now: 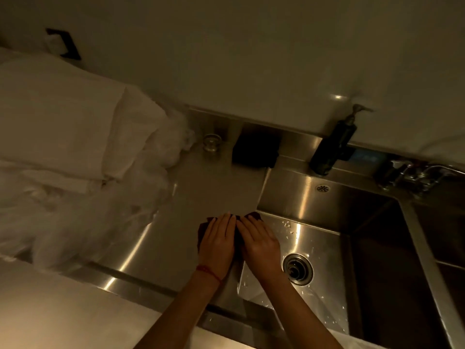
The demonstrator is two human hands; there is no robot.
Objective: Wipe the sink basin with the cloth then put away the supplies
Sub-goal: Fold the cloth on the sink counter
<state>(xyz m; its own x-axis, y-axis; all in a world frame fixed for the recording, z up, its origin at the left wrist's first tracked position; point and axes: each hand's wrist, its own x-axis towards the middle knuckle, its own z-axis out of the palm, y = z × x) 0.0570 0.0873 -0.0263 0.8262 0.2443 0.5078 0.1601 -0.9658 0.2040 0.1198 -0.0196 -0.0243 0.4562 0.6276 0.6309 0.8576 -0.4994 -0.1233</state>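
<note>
Two hands, the left (pixel 218 241) and the right (pixel 260 244), both flat on one dark cloth (pixel 202 229). One red wrist string (pixel 208 271). One sink (pixel 327 205) with two basins showing, one drain (pixel 298 268) and one overflow grille (pixel 322 188). One pump bottle (pixel 332 147). One tap set (pixel 415 176). One black block (pixel 255 151). One glass knob (pixel 210 143). One pile of white linen and plastic (pixel 75 147), its pieces too muddled to count

Steel counter (pixel 201 187) under dark cloth (pixel 202 229)
</note>
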